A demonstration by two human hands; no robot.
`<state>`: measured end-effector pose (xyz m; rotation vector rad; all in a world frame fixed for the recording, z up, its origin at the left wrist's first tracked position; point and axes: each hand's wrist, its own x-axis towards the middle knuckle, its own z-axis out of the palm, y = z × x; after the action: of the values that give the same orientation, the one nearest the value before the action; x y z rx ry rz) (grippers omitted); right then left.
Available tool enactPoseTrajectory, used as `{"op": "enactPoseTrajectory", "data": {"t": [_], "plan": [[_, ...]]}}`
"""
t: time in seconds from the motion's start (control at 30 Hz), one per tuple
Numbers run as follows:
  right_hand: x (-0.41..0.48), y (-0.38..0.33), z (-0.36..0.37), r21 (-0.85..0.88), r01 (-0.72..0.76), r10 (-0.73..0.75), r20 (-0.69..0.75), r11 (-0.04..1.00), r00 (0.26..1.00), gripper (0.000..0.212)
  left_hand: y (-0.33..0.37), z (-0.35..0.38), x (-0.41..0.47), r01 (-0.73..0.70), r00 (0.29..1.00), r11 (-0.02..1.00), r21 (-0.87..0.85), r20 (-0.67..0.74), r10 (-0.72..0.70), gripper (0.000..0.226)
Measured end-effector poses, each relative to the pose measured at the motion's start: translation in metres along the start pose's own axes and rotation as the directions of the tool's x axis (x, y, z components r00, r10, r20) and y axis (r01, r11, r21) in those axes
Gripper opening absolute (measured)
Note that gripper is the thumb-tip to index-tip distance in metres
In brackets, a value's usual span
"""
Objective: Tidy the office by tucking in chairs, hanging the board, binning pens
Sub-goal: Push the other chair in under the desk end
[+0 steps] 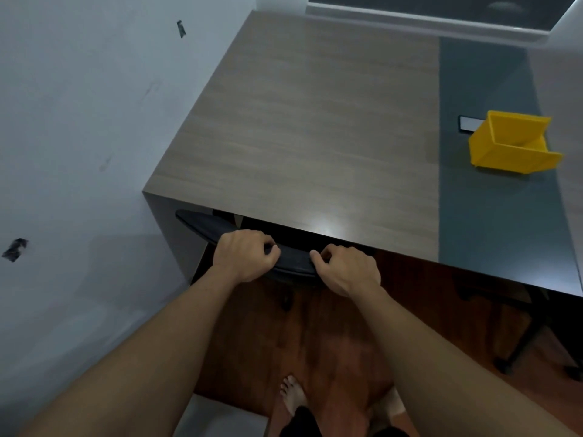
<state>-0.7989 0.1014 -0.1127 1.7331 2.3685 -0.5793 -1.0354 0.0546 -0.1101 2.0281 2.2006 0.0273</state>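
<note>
Black chair (202, 224) back, mostly hidden under desk (299, 121), both hands' fingers (268, 244) clenched on it

Grey wood-grain desk (303, 121) with teal stripe (492, 184), yellow bin (492, 152), black chair (214, 228).

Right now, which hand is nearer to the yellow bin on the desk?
The right hand. It grips the chair back below and left of the yellow bin; the left hand grips the same backrest farther left, so farther away.
</note>
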Motion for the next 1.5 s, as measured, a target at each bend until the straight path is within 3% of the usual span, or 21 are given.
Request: {"op": "enactPoseTrajectory", "data": {"t": [0.43,0.87,0.93,1.0,1.07,1.23,1.5], "plan": [[0.039,0.013,-0.012,0.064,-0.018,0.019,-0.016,0.998,1.000,0.055,0.003,0.003,0.031,0.055,0.998,0.998,-0.023,0.013,-0.055,0.052],[0.035,0.012,-0.010,0.025,-0.010,0.013,-0.106,1.000,0.994,0.062,0.004,0.000,0.029,0.062,0.994,0.998,0.014,0.093,-0.063,0.049],[0.033,0.013,-0.013,0.083,0.008,-0.003,-0.059,0.997,0.998,0.065,0.008,-0.008,0.027,0.053,0.987,0.999,-0.013,0.155,-0.050,0.051],[0.033,0.019,-0.020,0.263,0.035,-0.037,0.004,0.964,0.999,0.066,0.015,-0.021,0.027,0.057,0.970,0.997,-0.046,0.240,-0.044,0.052],[0.032,0.029,-0.031,0.436,0.072,-0.066,-0.028,0.897,0.997,0.066,0.027,-0.034,0.026,0.077,0.964,0.993,-0.085,0.259,-0.053,0.052],[0.000,0.084,-0.064,0.457,0.077,-0.030,-0.109,0.886,0.994,0.072,0.080,-0.059,0.012,0.115,0.979,0.973,-0.199,0.190,-0.077,0.056],[-0.078,0.249,-0.103,0.461,-0.013,0.099,-0.163,0.887,0.982,0.068,0.216,-0.087,-0.001,0.063,0.985,0.952,-0.300,0.170,-0.012,0.061]]}}
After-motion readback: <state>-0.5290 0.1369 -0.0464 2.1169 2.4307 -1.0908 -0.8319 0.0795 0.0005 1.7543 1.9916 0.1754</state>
